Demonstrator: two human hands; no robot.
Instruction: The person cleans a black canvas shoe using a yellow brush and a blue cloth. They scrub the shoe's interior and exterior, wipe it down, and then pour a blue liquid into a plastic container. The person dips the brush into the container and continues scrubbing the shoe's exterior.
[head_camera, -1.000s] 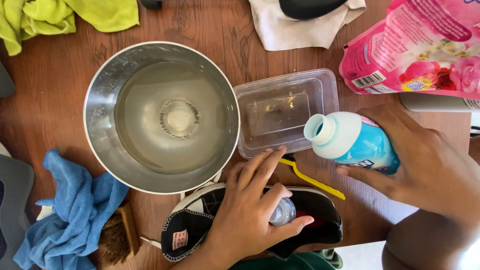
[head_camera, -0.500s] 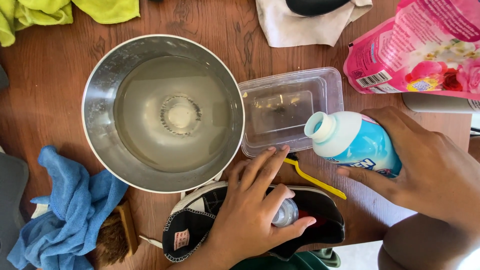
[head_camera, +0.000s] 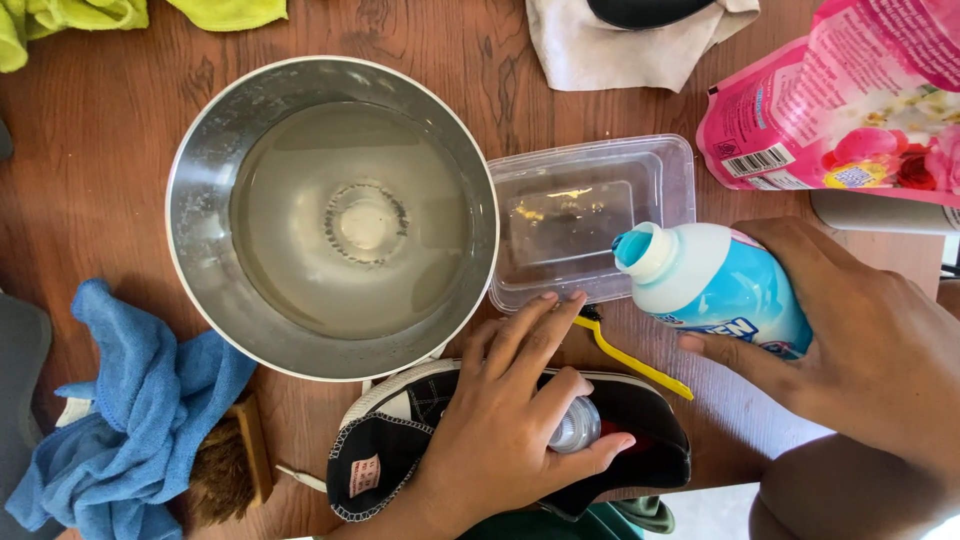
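My right hand (head_camera: 860, 350) grips a light blue plastic bottle (head_camera: 715, 285), uncapped, tipped sideways with its spout toward a clear plastic tub (head_camera: 590, 215). My left hand (head_camera: 505, 420) rests on a black canvas shoe (head_camera: 400, 450) at the table's near edge and pinches a small silvery cap (head_camera: 578, 430) between thumb and fingers. A yellow-handled brush (head_camera: 630, 360) lies between the shoe and the tub, partly under my left fingers. A steel bowl (head_camera: 200, 210) of cloudy water stands left of the tub.
A blue cloth (head_camera: 130, 410) covers part of a wooden scrub brush (head_camera: 235, 460) at the lower left. A pink refill pouch (head_camera: 850, 110) lies at the upper right, a grey-white cloth (head_camera: 610, 45) at the top, a yellow-green cloth (head_camera: 70, 20) at the top left.
The view has drifted slightly, so the bowl and tub sit a little lower in frame. Both hands, the bottle and the shoe hold nearly the same places.
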